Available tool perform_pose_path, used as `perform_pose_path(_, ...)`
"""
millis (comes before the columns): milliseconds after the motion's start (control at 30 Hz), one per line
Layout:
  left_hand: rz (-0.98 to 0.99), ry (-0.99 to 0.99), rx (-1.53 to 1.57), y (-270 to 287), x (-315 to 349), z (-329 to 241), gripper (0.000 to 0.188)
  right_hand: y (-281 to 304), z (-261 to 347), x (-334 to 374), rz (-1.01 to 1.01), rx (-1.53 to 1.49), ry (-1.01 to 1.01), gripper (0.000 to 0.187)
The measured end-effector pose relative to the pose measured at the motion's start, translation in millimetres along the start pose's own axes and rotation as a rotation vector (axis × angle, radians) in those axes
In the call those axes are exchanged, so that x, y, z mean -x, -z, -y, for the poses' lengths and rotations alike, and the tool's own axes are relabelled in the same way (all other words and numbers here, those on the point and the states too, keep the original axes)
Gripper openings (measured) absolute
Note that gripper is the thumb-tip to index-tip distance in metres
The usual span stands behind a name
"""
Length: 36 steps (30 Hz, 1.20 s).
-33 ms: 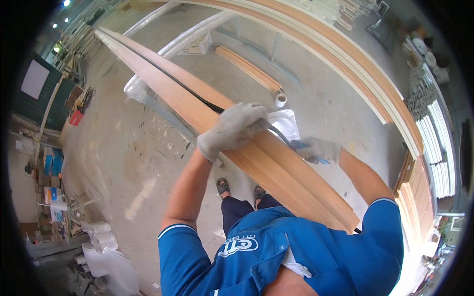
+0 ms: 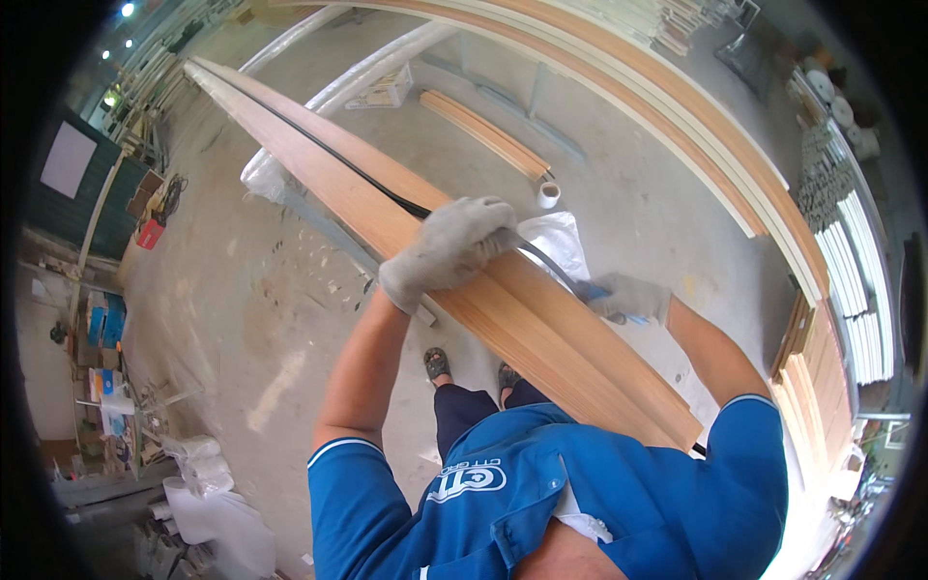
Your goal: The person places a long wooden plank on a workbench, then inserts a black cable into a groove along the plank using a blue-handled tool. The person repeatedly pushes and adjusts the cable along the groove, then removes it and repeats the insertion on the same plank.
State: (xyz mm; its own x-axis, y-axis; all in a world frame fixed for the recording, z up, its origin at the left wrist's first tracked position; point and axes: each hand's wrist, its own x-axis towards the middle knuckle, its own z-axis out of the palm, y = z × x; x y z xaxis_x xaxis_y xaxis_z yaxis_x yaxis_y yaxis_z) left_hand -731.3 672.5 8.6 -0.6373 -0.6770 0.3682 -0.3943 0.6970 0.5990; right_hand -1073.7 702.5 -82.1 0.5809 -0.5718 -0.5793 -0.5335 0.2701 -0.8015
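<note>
A long wood-coloured board lies diagonally in front of me, with a groove along its length. A black strip runs along the groove from the far end to my left hand. That hand, in a grey glove, is closed over the board and the strip. Beyond it the strip lifts off the board and curves toward my right hand. The gloved right hand, closed at the board's right side, grips a blue-handled tool. The tool's working end is blurred, so its kind is unclear.
Plastic-wrapped supports stand beneath the far part of the board. Long wood-coloured profiles curve past on the right. Shorter strips and a white roll lie beyond the board. A cluttered shelf stands at left.
My left hand has shifted slightly left along the board, and a little more of the black strip shows between my hands. The right hand stays in nearly the same place.
</note>
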Motion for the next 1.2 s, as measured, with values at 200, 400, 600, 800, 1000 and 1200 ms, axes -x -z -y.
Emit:
perform_pose_path(200,0.082,0.113,-0.070,-1.0,-1.5,-6.5,0.013,-28.1,-109.0,77.6,-0.533,0.336,-0.049,0.021)
perform_pose_path(400,0.159,0.132,-0.012,8.0,-7.3,-14.8,0.011,-51.3,3.0,228.2,-1.542,0.514,0.272,0.008)
perform_pose_path(600,0.143,0.083,0.219,10.4,12.5,-19.0,0.013,-74.5,72.5,286.2,-1.352,1.380,0.454,0.024)
perform_pose_path(800,0.216,-0.109,-0.239,-37.2,12.1,-76.3,0.013,-94.0,-4.6,253.6,-1.166,1.293,0.336,0.029)
perform_pose_path(1000,0.131,-0.094,-0.307,-132.1,-0.2,-164.6,0.020,-92.5,-28.9,260.8,-0.888,0.617,0.300,0.028)
perform_pose_path(1200,0.136,0.072,-0.289,-126.1,8.8,-167.7,0.019,-83.4,-48.6,288.2,-0.499,0.128,0.233,0.042)
